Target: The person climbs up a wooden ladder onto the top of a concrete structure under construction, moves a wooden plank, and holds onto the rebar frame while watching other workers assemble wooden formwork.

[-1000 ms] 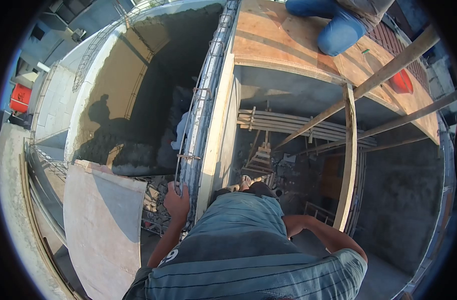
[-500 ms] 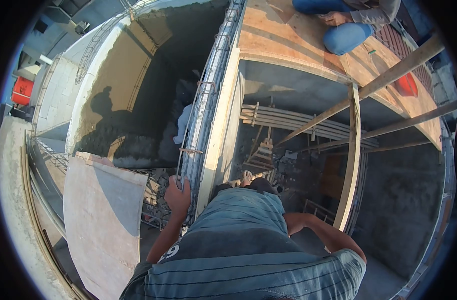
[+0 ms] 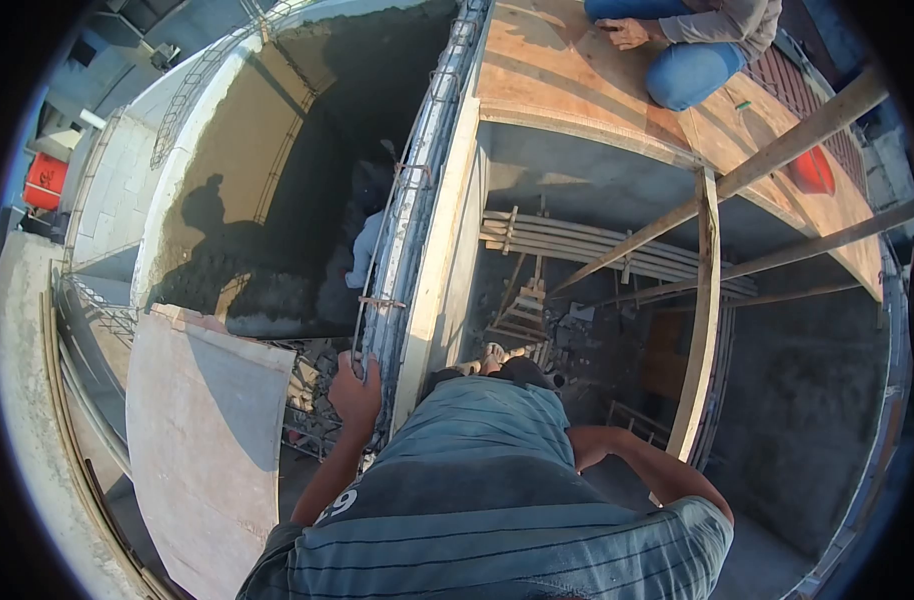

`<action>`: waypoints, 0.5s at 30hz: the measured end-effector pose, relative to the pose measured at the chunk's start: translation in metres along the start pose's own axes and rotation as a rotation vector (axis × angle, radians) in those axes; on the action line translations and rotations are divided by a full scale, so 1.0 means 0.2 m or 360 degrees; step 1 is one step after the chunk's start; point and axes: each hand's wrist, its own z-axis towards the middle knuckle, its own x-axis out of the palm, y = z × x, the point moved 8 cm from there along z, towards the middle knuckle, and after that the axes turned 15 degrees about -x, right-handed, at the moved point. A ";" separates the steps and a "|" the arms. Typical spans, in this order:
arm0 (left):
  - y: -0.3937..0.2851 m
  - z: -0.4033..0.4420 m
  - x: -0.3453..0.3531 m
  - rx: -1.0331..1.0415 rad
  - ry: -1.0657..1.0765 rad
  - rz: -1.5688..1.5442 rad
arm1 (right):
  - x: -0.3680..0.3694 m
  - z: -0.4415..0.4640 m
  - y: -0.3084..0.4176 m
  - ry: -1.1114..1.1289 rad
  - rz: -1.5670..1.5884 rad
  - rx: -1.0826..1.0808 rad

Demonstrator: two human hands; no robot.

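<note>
My left hand [image 3: 356, 392] is wrapped round a thin steel bar [image 3: 361, 325] that runs along the top of a narrow concrete beam [image 3: 392, 260]. A pale wooden board [image 3: 444, 230] lines the beam's right side. My right arm is bent against my body at the waist, and the fingers of that hand are hidden behind my striped shirt [image 3: 487, 430]. Far below, a bare foot [image 3: 494, 357] shows beyond the shirt.
On a plywood deck [image 3: 577, 75] at the upper right a co-worker kneels near a red bowl [image 3: 812, 171]. Wooden props [image 3: 706, 320] cross the deep opening. Another person in white [image 3: 364, 255] is in the left pit. A plywood sheet [image 3: 202, 430] lies lower left.
The co-worker on the deck has leaned in and a hand of theirs has come into view, moving left over the plywood. The view has shifted slightly. My left hand stays on the bar.
</note>
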 end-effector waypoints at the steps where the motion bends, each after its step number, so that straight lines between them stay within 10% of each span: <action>1: 0.00 0.00 0.00 0.0009 0.0003 -0.0027 | 0.00 0.00 0.00 -0.0001 -0.0002 0.0001; 15: -0.02 -0.01 -0.02 0.0001 0.0016 -0.0013 | -0.01 0.00 0.04 0.0042 -0.0043 -0.0004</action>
